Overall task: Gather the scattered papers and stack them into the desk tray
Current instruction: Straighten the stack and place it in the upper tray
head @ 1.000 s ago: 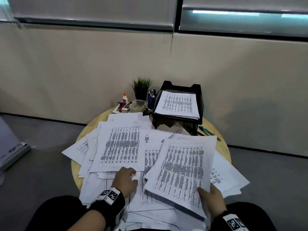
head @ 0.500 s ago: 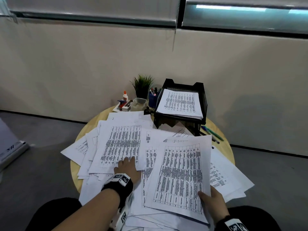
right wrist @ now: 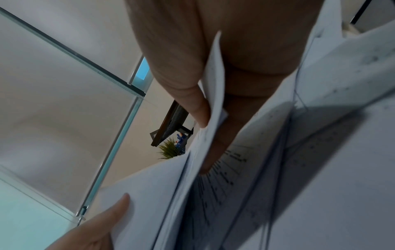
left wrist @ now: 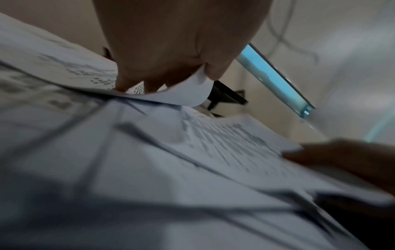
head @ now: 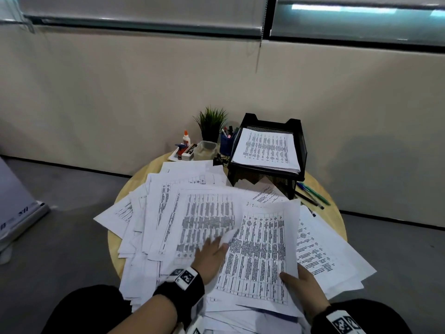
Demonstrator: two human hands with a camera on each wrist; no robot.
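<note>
Printed sheets lie scattered across the round wooden table (head: pixel 337 227). The black mesh desk tray (head: pixel 299 141) stands at the back right with a stack of papers (head: pixel 267 150) in it. My left hand (head: pixel 220 243) pinches the near right corner of one printed sheet (head: pixel 207 218). In the left wrist view that corner (left wrist: pixel 192 93) curls between fingers and thumb. My right hand (head: pixel 292 278) grips a sheaf of sheets (head: pixel 260 256) by its near right corner, thumb (right wrist: pixel 198 110) on top. The pinched sheet's edge meets the sheaf.
Behind the papers stand a small potted plant (head: pixel 212 124), a glue bottle (head: pixel 186 138), a clear plastic tub (head: pixel 206 150) and a blue pen cup (head: pixel 226 143). Loose pens (head: pixel 313 194) lie right of the tray. Grey floor surrounds the table.
My left hand has drawn the top left sheet to the right, up against the sheaf. The right hand keeps its grip on the sheaf, which has tilted slightly.
</note>
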